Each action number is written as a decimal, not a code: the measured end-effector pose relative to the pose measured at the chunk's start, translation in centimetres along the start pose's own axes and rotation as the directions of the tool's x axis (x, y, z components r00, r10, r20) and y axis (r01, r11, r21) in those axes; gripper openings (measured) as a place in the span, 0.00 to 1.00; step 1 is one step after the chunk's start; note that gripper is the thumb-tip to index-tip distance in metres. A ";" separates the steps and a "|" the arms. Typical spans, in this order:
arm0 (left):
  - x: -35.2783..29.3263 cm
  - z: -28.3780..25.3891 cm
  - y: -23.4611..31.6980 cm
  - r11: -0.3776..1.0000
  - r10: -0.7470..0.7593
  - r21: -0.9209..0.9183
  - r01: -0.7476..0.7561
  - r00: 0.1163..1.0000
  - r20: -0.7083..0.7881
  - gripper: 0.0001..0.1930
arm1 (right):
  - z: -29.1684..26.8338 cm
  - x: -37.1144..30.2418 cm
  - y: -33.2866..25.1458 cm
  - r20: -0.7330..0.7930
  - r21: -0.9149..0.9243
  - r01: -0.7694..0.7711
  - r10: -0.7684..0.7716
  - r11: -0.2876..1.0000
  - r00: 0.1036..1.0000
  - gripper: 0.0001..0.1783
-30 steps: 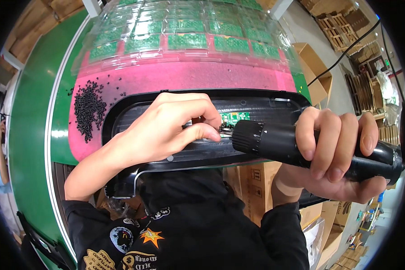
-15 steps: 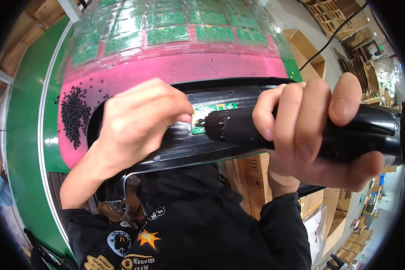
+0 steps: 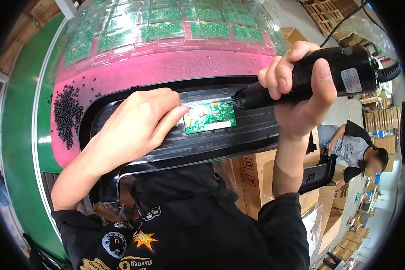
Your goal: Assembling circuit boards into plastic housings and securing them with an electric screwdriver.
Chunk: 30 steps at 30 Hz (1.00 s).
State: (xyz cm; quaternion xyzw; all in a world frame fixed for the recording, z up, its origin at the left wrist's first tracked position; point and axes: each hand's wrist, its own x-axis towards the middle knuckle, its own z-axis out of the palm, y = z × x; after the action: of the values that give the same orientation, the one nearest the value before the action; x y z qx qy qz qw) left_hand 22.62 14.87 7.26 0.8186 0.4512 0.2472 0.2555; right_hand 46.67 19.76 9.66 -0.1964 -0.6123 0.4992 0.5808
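A green circuit board lies in a long, shallow black plastic housing. My right hand is wrapped round a black electric screwdriver, held almost level. The tool's ribbed nose is by the board's upper right corner; whether its bit touches a screw there is too small to tell. At the board's left end my left hand is closed, thumb against fingers. Its fingertips are over or against the board's edge, and anything pinched in them is hidden.
Loose black screws are heaped on the pink mat at the left. Beyond the housing sit clear trays of green boards. A cord leaves the screwdriver at the right. Cartons stand below the bench; a co-worker is at the right.
The screwdriver has moved up and right, from the board's left part to its upper right corner, uncovering the board. My left hand remains near the left end. A co-worker now shows at the right.
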 end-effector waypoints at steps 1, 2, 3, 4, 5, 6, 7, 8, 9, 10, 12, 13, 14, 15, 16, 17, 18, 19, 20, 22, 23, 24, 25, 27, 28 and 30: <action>0.0 0.1 -0.2 1.000 -0.001 0.000 0.001 1.000 0.001 0.09 | 0.0 0.1 0.1 -0.013 0.008 -0.021 0.021 1.000 1.000 0.21; -0.1 0.3 -0.5 0.999 0.026 -0.025 -0.026 1.000 -0.004 0.08 | 0.0 0.1 0.2 -0.023 0.018 -0.042 0.043 0.999 0.999 0.21; -0.1 0.5 -0.9 0.997 0.054 -0.051 -0.054 0.999 -0.009 0.06 | 0.0 0.1 0.3 -0.022 0.019 -0.043 0.044 0.999 0.999 0.21; -0.1 0.7 -1.2 0.997 0.052 -0.050 -0.052 0.999 -0.009 0.06 | 0.0 0.1 0.4 -0.032 0.012 -0.054 0.054 0.998 0.998 0.21; 0.1 0.9 -1.5 0.989 0.128 -0.075 -0.128 0.992 -0.011 0.05 | 0.0 0.2 0.5 -0.042 0.004 -0.064 0.064 0.998 0.997 0.21; 0.1 1.0 -1.7 0.974 0.203 -0.099 -0.204 0.979 -0.015 0.05 | 0.0 0.2 0.6 -0.042 0.005 -0.065 0.066 0.998 0.997 0.21; 0.2 1.1 -1.7 0.974 0.201 -0.100 -0.202 0.979 -0.015 0.05 | 0.0 0.3 0.6 -0.049 0.003 -0.063 0.064 0.998 0.997 0.21; 0.2 1.2 -1.7 0.969 0.228 -0.089 -0.229 0.973 -0.013 0.05 | 0.1 0.4 0.6 -0.056 0.002 -0.062 0.062 0.998 0.996 0.21; 0.2 1.3 -1.6 0.964 0.255 -0.078 -0.255 0.967 -0.011 0.06 | 0.1 0.5 0.7 -0.056 0.003 -0.065 0.065 0.998 0.996 0.21; 0.3 1.4 -1.6 0.964 0.252 -0.079 -0.252 0.968 -0.011 0.06 | 0.2 0.6 0.7 -0.059 -0.015 -0.080 0.079 0.997 0.995 0.21; 0.3 1.6 -1.7 0.958 0.281 -0.060 -0.279 0.959 0.026 0.07 | 0.3 0.9 0.8 -0.064 -0.034 -0.101 0.099 0.994 0.993 0.21; 0.2 1.7 -1.7 0.959 0.278 -0.062 -0.276 0.960 0.027 0.07 | 0.4 1.1 0.7 -0.044 -0.039 -0.111 0.109 0.993 0.993 0.21; 0.2 1.7 -1.8 0.965 0.258 -0.057 -0.255 0.965 0.041 0.07 | 0.4 1.2 0.8 -0.025 -0.044 -0.121 0.120 0.992 0.992 0.20; 0.1 1.8 -1.8 0.971 0.238 -0.052 -0.235 0.970 0.054 0.07 | 0.3 1.4 0.9 -0.001 -0.036 -0.135 0.135 0.990 0.991 0.20; 0.1 1.7 -1.7 0.971 0.235 -0.054 -0.233 0.970 0.055 0.07 | 0.3 1.5 1.0 -0.001 -0.035 -0.139 0.139 0.990 0.990 0.20; 0.3 1.5 -1.6 0.980 0.195 -0.054 -0.191 0.976 0.092 0.07 | 0.1 1.6 1.2 0.040 -0.038 -0.132 0.133 0.991 0.990 0.20; 0.4 1.4 -1.5 0.987 0.155 -0.051 -0.150 0.979 0.129 0.06 | 0.0 1.6 1.3 0.081 -0.040 -0.123 0.126 0.992 0.989 0.20; 0.4 1.3 -1.4 0.988 0.153 -0.053 -0.147 0.979 0.133 0.06 | 0.1 1.7 1.3 0.079 -0.039 -0.127 0.130 0.991 0.988 0.20; 0.3 1.2 -1.3 0.991 0.134 -0.040 -0.129 0.979 0.153 0.06 | 0.3 1.7 1.3 0.065 -0.058 -0.136 0.140 0.989 0.988 0.20; 0.1 1.2 -1.3 0.993 0.115 -0.025 -0.112 0.978 0.174 0.06 | 0.8 1.6 1.4 0.049 -0.078 -0.144 0.149 0.986 0.988 0.20; 0.1 1.2 -1.3 0.994 0.107 -0.023 -0.104 0.979 0.173 0.06 | 1.1 1.6 1.4 -0.003 -0.094 -0.143 0.144 0.985 0.990 0.20; 0.0 1.2 -1.3 0.995 0.098 -0.019 -0.096 0.980 0.172 0.06 | 1.3 1.4 1.4 -0.056 -0.110 -0.143 0.137 0.984 0.989 0.20; 0.0 1.2 -1.2 0.995 0.099 -0.017 -0.098 0.980 0.171 0.06 | 1.3 1.3 1.3 -0.056 -0.110 -0.140 0.135 0.984 0.989 0.20; 0.0 1.3 -1.0 0.999 0.053 -0.011 -0.052 0.982 0.184 0.06 | 1.3 1.0 0.9 0.009 -0.146 -0.102 0.105 0.984 0.994 0.20; -0.1 1.4 -1.1 0.999 0.051 -0.007 -0.051 0.982 0.182 0.06 | 1.4 0.7 0.7 0.010 -0.178 -0.081 0.084 0.981 0.996 0.22; -0.1 1.5 -1.5 0.986 0.163 0.006 -0.165 0.982 0.098 0.06 | 1.2 0.2 0.7 0.089 0.193 -0.044 0.027 0.980 0.996 0.23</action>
State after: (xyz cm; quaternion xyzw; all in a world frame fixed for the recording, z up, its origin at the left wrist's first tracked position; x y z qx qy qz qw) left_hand 22.64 15.14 5.17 0.8658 0.3711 0.2241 0.2500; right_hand 45.30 19.75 9.37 -0.1277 -0.5815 0.5751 0.5611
